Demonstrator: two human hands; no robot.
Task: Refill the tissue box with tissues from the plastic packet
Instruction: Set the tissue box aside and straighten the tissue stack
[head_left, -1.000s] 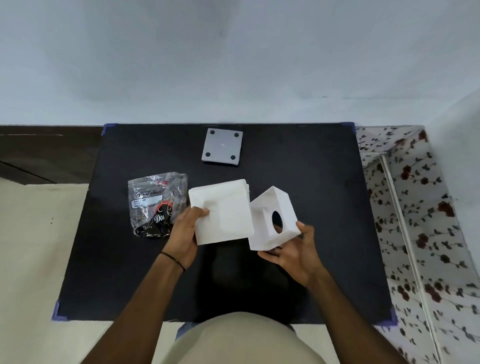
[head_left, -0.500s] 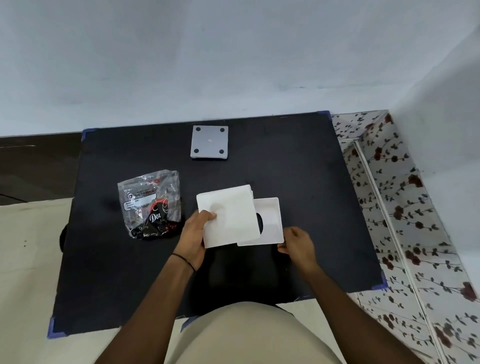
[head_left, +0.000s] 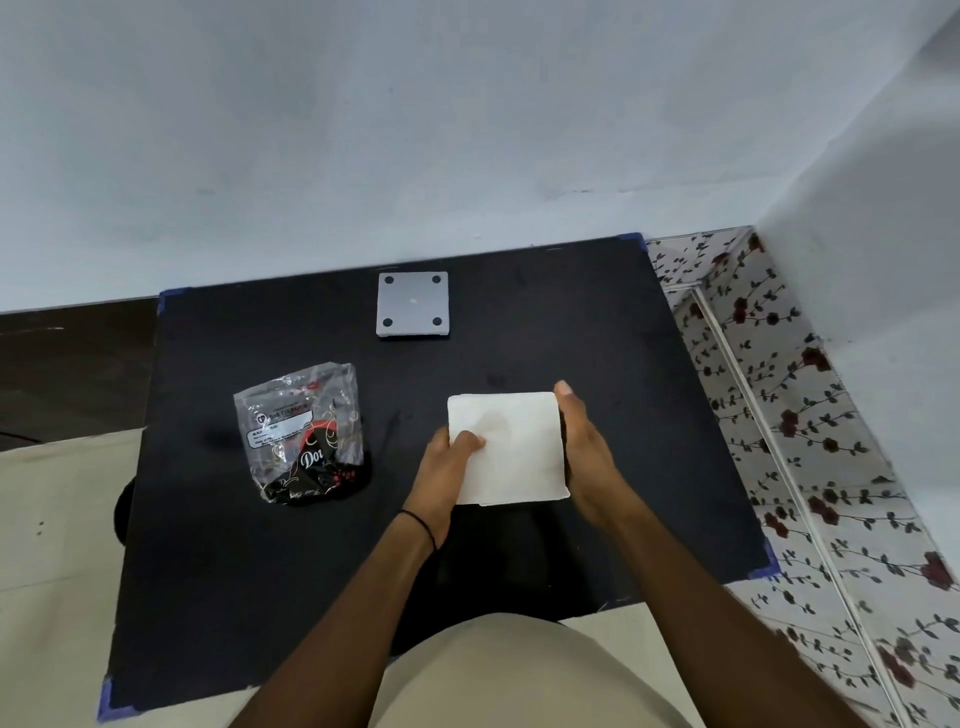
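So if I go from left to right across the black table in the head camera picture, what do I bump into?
plastic packet → left hand → tissues → right hand

1. Light is even, soft and cool; the source cannot be told.
2. Black table (head_left: 597, 322) reads very dark and matte, with faint sheen near its middle.
3. Plastic packet (head_left: 301, 431) near the table's left edge carries small specular glints.
4. White tissues (head_left: 511, 447) are bright, with surface detail nearly washed out.
5. Wide-angle bend shows: the table's edges splay, the wall line curves.
6. Focus is soft overall; packet print is barely legible.
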